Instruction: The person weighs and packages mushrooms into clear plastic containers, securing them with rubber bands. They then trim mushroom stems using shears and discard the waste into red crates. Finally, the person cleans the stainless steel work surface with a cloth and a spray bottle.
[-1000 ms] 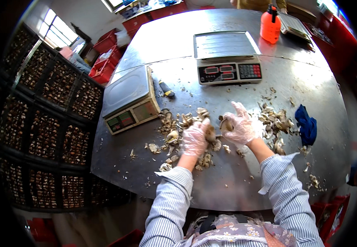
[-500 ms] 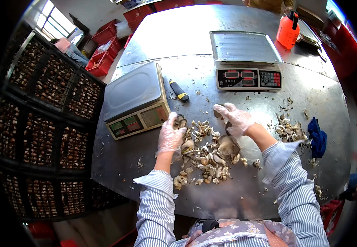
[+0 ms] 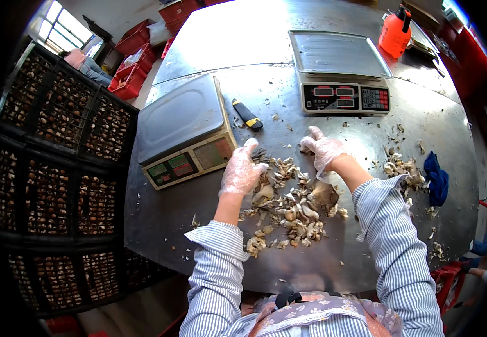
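Overall, we are facing a steel table [image 3: 198, 247], a flat-topped scale [image 3: 181, 121] standing on its left. Right of that scale, a loose mushroom pile [image 3: 293, 213] is lying on the steel. Our gloved left hand [image 3: 240, 174] is holding thumb and fingers wide at the pile's upper left; our right hand [image 3: 326, 151] is hovering beyond its upper right, fingers bent, possibly gripping something, we cannot tell. Cupping, not pinching, would likely be sparing the broad cap [image 3: 323, 195].
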A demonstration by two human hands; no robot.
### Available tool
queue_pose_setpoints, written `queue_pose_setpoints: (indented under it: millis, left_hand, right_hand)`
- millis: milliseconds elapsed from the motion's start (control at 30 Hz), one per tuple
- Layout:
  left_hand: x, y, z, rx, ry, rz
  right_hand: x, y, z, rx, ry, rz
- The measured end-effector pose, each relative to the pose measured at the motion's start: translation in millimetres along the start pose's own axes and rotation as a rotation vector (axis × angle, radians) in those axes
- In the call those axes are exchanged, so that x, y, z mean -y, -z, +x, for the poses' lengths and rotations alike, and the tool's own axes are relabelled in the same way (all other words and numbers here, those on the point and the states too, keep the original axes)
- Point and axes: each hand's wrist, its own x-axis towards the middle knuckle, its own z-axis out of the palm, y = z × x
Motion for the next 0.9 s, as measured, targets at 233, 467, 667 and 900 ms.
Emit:
queue_pose_setpoints:
  millis: [233, 467, 667, 900]
  left_hand:
    - [6.3, -7.2, 40.6, 0.255, -0.005, 0.153]
    - [-14.6, -5.3, -38.3, 0.325, -0.014, -1.022]
    - [-62.4, -101.7, -66.7, 0.339, -0.157, -0.212]
    - [-128.0, -73.0, -93.3, 0.263, -0.411, -0.290]
  right_hand:
    - [-6.9, 7.0, -5.5, -0.060, 0.097, 0.109]
    - [-12.3, 2.9, -128.6, -0.033, -0.434, 1.305]
    - [-1.5, -106.0, -135.4, -0.192, -0.096, 1.768]
    - [34.5, -112.5, -171.6, -0.666, 0.044, 1.934]
